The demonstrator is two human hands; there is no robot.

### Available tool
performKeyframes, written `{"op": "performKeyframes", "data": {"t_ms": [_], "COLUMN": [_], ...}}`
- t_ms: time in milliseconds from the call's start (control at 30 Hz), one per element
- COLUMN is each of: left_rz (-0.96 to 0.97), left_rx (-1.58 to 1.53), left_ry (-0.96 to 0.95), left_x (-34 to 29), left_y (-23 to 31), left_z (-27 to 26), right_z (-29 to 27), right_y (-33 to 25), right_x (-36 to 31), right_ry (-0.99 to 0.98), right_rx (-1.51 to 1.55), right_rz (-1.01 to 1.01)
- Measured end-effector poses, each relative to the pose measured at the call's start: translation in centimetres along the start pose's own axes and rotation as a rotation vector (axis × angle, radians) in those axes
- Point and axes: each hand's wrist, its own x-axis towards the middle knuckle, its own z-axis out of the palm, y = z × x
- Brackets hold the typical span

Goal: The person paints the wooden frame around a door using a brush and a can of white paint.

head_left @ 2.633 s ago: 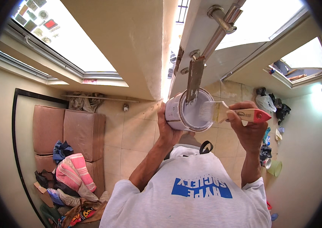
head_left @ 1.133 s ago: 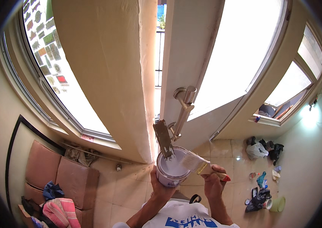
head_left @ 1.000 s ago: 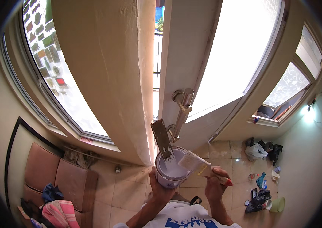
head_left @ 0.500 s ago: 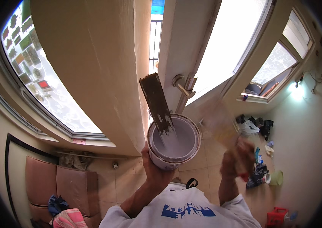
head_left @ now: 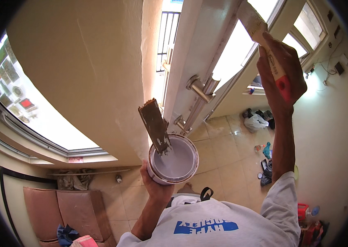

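The left hand [head_left: 154, 187] holds a can [head_left: 173, 158] of white paint from below, its fingers closed around the wall. A stick [head_left: 155, 126] stands in the can, leaning left. The right hand [head_left: 280, 72] is raised high, fingers gripping a brush [head_left: 264, 39]; the bristles touch the white door frame [head_left: 198, 49] above the metal handle [head_left: 202, 88].

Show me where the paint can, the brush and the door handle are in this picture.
paint can [head_left: 173, 161]: head view, on the white paint inside it.
brush [head_left: 273, 68]: head view, on its pale handle in the right hand.
door handle [head_left: 202, 91]: head view, on the metal bar.
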Motion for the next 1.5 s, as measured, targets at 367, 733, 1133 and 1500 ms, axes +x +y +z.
{"op": "performKeyframes", "data": {"t_ms": [367,733,1133,1500], "left_rz": [0.002,-0.003,0.052,0.067], "left_rx": [0.001,-0.050,0.015,0.024], "left_ry": [-0.001,-0.040,0.019,-0.021], "left_x": [1.5,1.8,2.4,2.5], "left_y": [-0.4,-1.3,-1.8,-2.2], "left_z": [-2.7,-1.6,-2.3,-2.7], "right_z": [0.0,-0.6,-1.6,-0.3], "right_y": [0.9,1.9,3.5,3.6], "right_x": [-1.0,-0.2,-0.9,-3.3], "right_ry": [-0.240,-0.285,-0.197,-0.244], "right_rx": [0.121,-0.106,0.171,-0.027], "right_rz": [0.197,-0.029,0.125,-0.068]}}
